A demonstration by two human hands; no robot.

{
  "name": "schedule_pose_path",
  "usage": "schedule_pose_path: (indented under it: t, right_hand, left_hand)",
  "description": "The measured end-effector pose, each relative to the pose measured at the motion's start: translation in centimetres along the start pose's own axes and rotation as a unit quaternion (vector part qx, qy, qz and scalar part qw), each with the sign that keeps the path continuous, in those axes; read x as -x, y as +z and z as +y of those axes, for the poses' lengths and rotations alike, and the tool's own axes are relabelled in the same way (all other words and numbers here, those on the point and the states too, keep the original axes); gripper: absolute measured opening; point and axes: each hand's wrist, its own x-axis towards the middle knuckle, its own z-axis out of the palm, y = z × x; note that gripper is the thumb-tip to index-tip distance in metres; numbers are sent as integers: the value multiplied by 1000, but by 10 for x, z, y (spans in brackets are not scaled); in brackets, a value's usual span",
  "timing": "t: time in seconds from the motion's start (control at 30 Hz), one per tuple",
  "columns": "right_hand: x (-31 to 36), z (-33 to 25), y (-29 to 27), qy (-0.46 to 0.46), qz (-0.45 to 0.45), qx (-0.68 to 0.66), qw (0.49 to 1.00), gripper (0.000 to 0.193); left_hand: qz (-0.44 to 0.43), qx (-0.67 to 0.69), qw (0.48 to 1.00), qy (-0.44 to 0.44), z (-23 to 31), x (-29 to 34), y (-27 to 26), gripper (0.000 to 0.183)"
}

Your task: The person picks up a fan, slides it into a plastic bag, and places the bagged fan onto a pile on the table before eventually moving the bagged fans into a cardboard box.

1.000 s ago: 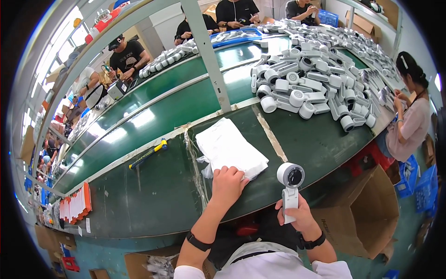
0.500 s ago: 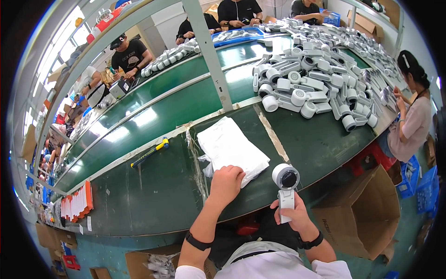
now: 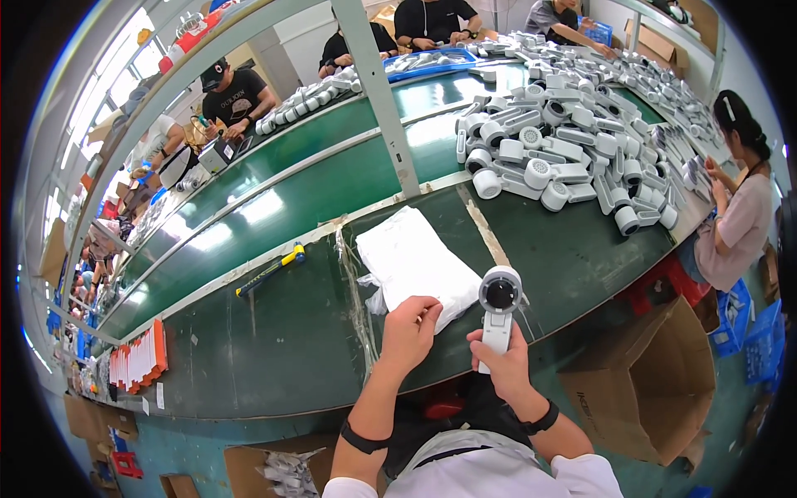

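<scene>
In my right hand (image 3: 505, 355) is a white handheld fan (image 3: 500, 305), gripped by its handle with the round head up and its dark round face toward me. My left hand (image 3: 410, 332) rests at the near edge of a stack of thin white plastic bags (image 3: 415, 261) on the dark green table (image 3: 282, 340). Its fingers are curled and pinched together, and whether a bag edge lies between them is hidden. The fan head is just right of the stack's near corner.
A large pile of similar fans (image 3: 573, 149) covers the table's far right. A yellow-and-black hammer-like tool (image 3: 272, 269) lies left of the bags. Orange-and-white boxes (image 3: 139, 362) stand at the left end. An open carton (image 3: 643, 386) is at right. Co-workers sit around.
My right hand has moved the fan up and slightly left, closer to the bag stack. My left hand stays at the stack's near edge.
</scene>
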Motion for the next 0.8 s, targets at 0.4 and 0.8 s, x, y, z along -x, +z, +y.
schedule_pose_path:
  t: [0.4, 0.8]
  right_hand:
    - [10, -23, -25, 160, -242, 139, 947, 37]
    - [-20, -64, -4, 168, -287, 336, 881, 79]
  left_hand:
    - [-8, 99, 993, -62, -11, -3, -12, 12]
    - [-89, 42, 994, -54, -5, 0, -56, 8]
